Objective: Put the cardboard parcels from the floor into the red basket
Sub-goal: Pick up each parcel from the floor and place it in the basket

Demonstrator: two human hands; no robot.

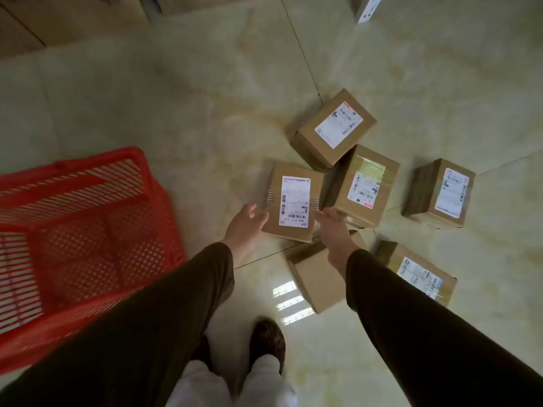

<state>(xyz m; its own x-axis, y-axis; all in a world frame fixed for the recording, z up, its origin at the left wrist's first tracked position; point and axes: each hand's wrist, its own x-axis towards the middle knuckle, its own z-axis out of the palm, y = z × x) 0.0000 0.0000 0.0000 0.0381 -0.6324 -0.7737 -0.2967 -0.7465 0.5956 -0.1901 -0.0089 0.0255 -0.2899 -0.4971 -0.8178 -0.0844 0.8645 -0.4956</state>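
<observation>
1. we have our left hand (246,223) on the left edge of the nearest parcel (293,201) and our right hand (333,227) at its right edge, so the box sits squarely between the two palms.
2. both hands are spread, fingers relaxed and lying along the cardboard sides; we judge this a two-palm clamp, though we cannot tell whether the box is off the floor (205,113) yet.
3. the parcel's long axis runs away from us, label up, its near end level with our fingers.
4. the red basket (88,230) lies to our left, well apart from the box and mouth up, so the left hand is nearer to it and the carry should swing leftward.
5. five other parcels (335,129) lie on the floor to the right and near side; one (363,186) lies just beside the held box, so a clean lift probably comes first.
</observation>
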